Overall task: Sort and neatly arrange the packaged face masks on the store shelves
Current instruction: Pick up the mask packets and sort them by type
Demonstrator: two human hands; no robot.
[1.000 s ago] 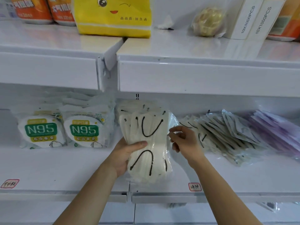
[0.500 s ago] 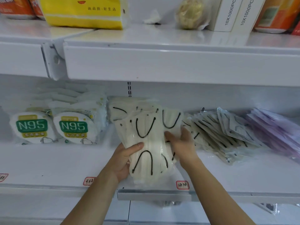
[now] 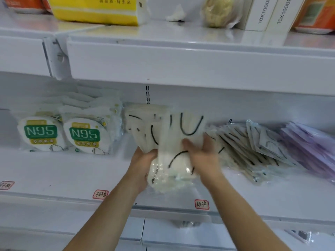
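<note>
Head view, middle shelf [image 3: 54, 174]. I see a bundle of cream face masks [image 3: 174, 153] in clear wrappers, black ear loops showing, held upright between both hands just above the shelf board. The left hand [image 3: 143, 162] grips the bundle's left edge, its fingers curled behind the packs. The right hand [image 3: 203, 153] clasps the bundle's right side, thumb across the front and fingers wrapped round the back. The bundle fans out slightly at the top; its lower end hangs close to the shelf, and I cannot tell whether it touches.

Relative to the bundle: just behind and to its left stands a further stack of cream masks [image 3: 143, 113]; farther left stand two rows of N95 packs [image 3: 85, 134], upright and facing forward. To its right, a slanted pile of wrapped masks [image 3: 253, 151] leans over, touching the back of the right hand's side of the bundle or nearly so. Beyond that lie purple packs [image 3: 308, 147]. Below the bundle, on the shelf edge, sits a red-bordered price label [image 3: 201, 204]. Above it, on the upper shelf, a yellow package [image 3: 94, 13].
</note>
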